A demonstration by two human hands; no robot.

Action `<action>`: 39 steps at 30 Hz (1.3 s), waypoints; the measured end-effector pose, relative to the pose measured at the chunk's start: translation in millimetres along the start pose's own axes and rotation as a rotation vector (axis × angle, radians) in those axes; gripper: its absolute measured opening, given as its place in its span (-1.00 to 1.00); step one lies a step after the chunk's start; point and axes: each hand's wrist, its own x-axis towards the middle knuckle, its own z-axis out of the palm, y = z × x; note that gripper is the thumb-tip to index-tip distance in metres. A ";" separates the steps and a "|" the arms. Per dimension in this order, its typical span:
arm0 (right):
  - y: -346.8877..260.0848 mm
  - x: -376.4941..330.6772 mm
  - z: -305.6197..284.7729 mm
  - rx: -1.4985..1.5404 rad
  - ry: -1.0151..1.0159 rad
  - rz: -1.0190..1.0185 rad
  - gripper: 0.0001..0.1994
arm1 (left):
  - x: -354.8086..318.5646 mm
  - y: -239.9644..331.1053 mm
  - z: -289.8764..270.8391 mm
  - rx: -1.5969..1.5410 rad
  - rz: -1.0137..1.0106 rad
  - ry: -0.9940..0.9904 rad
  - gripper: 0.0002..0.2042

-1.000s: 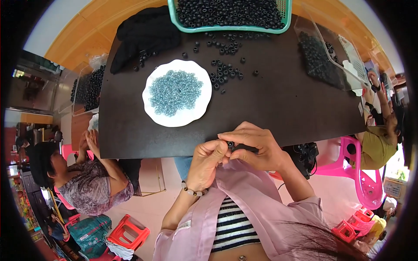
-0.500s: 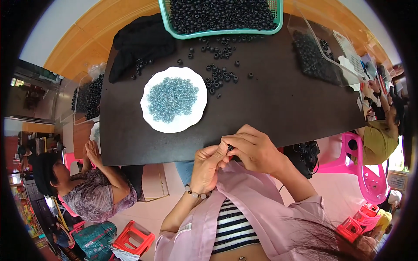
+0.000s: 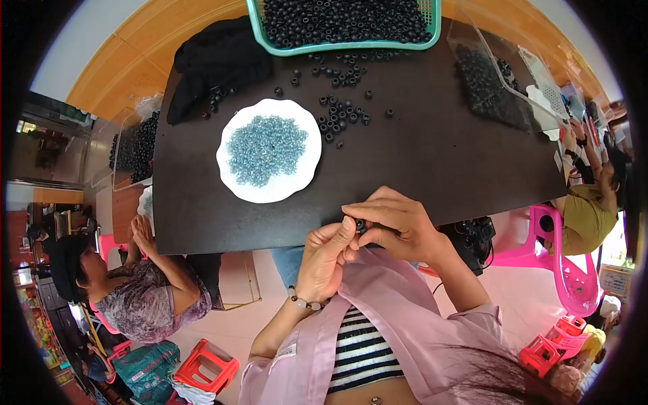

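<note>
Just in front of the table's near edge, my two hands meet around a small black bead (image 3: 360,224) with a hole through it. My left hand (image 3: 322,253) is closed, its thumb and bent fingers pinching the bead from the left. From the right, my right hand (image 3: 395,223) curves over, index finger above the bead and thumb against its lower side. Some of its fingertips are hidden. A white scalloped plate (image 3: 233,182) bearing many pale blue-grey, clear little rings (image 3: 266,150) lies ahead on the left.
Several black beads (image 3: 344,118) lie loose on the dark table (image 3: 439,148). Farther back are a green basket of beads (image 3: 344,50), a black cloth (image 3: 219,61) and a clear bin (image 3: 496,88). People sit left (image 3: 145,290) and right (image 3: 584,219). A red stool (image 3: 209,368) stands lower left.
The fingers of my right hand have spread a little, and the bead shows more between my hands. The plate and table appear slightly higher in view.
</note>
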 end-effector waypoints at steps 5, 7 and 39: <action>1.7 3.1 0.7 -0.010 -0.002 -0.023 -0.58 | 1.7 0.6 0.1 0.042 0.018 0.020 -0.68; 3.1 4.6 0.9 -0.027 0.007 -0.048 -0.55 | 3.3 0.5 -0.8 0.052 0.019 0.021 -0.68; 58.3 64.0 -288.4 -1.253 0.689 0.568 -0.77 | 20.9 0.7 -30.0 -0.164 0.107 -0.034 -0.70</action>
